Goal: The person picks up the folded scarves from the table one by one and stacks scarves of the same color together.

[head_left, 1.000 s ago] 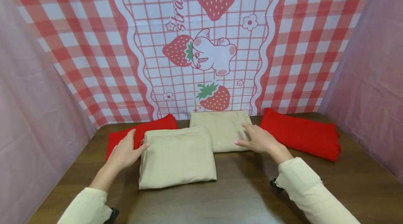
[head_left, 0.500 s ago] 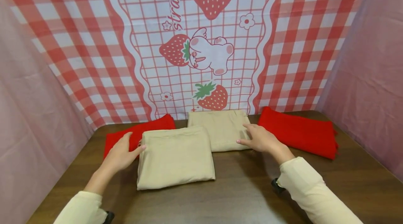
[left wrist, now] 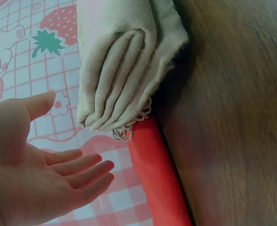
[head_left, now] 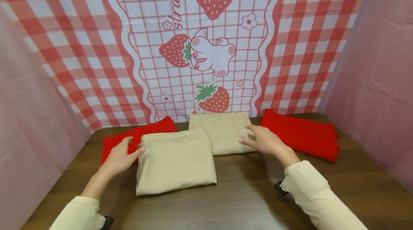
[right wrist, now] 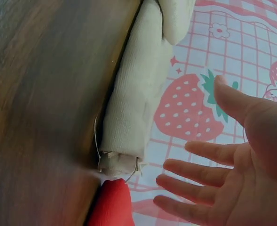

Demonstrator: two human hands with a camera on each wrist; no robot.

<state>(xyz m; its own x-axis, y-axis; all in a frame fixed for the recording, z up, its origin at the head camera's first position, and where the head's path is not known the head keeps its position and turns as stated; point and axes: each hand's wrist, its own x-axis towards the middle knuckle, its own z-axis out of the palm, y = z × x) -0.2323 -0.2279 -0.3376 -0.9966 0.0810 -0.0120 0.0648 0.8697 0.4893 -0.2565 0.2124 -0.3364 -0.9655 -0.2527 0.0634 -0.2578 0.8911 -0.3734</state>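
A folded beige cloth [head_left: 175, 162] with layered folds and a looped fringe at one end lies in front on the table. Close to its left edge is my left hand [head_left: 119, 156], fingers spread and empty; in the left wrist view the palm [left wrist: 39, 183] shows fully, apart from the folds. Behind sits a second folded beige cloth [head_left: 222, 136], partly covered by the first in the head view. Over its right end hovers my right hand [head_left: 266, 140], its fingers loosely extended and holding nothing. The right wrist view shows that hand's thumb and fingers spread, apart from the cloth.
A folded red cloth [head_left: 151, 127] lies at the back left, partly behind the left hand and front beige cloth. Another red cloth [head_left: 300, 135] lies at the right. The brown wooden table [head_left: 238, 201] ends at a strawberry-printed checked curtain [head_left: 206, 57], with pink drapes on both sides.
The head view has swung slightly to the right, so cloths and hands appear a little further left. Both hands stay beside the beige cloths, and the cloths keep their arrangement.
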